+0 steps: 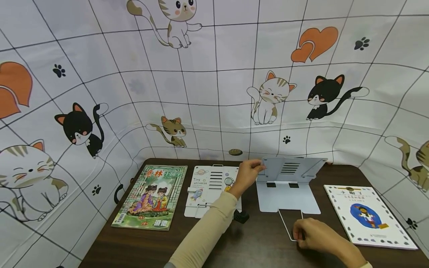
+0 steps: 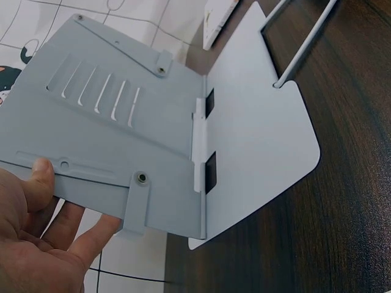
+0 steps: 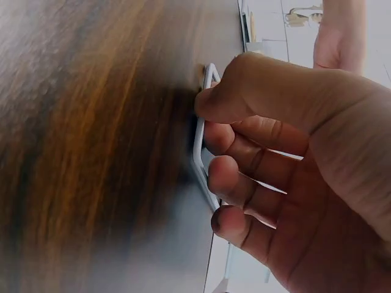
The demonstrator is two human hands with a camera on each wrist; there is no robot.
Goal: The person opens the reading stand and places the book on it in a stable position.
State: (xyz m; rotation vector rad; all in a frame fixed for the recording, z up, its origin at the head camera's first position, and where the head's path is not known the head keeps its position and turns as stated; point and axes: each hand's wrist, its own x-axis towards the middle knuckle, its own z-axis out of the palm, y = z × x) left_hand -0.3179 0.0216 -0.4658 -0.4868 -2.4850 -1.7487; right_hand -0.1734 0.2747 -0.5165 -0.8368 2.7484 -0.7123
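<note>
A grey-white metal book stand [image 1: 285,197] lies unfolded, its flat base on the table and its slotted back panel [image 2: 104,104] tilted up from the hinge. By its outer side edge, my left hand [image 1: 247,176] pinches this panel, thumb on the face that shows in the left wrist view. A wire loop [image 1: 284,225] of the stand extends from the base toward me. My right hand [image 1: 313,234] pinches the loop's near end between thumb and fingers, just above the table; the right wrist view shows the thumb and fingertips at the wire [image 3: 198,143].
Left of the stand lies a second, white book stand [image 1: 197,186] printed "Tiny universe", with a black object [image 1: 241,216] beside it. A green magazine [image 1: 152,197] is at the far left, a white book [image 1: 372,216] at the right. Cat-print cloth [image 1: 234,85] hangs behind.
</note>
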